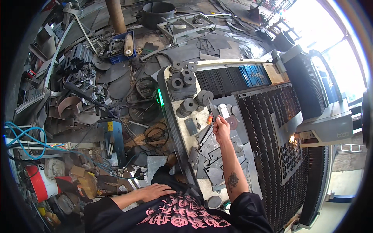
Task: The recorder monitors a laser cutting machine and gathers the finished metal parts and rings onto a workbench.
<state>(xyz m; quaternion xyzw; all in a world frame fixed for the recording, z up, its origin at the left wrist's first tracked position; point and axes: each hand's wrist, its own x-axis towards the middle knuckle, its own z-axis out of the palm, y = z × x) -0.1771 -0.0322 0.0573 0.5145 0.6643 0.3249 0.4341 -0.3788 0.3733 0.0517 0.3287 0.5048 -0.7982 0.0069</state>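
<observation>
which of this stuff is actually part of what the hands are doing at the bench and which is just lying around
In hand:
right hand gripping an orange-handled tool
small light block at the tool tip
cut steel plates on the bench
left hand, resting on the thigh

Lying about:
stacked dark rings
blue crate
blue hose
red and white bucket
floor scrap

I see hard daylight blowing out the doorway (330,27) at upper right; the scrap pile (77,89) on my left sits dimmer. A bright spark (292,138) flares on the cutting bed (268,128). Fisheye bends edges, corners go black.
</observation>
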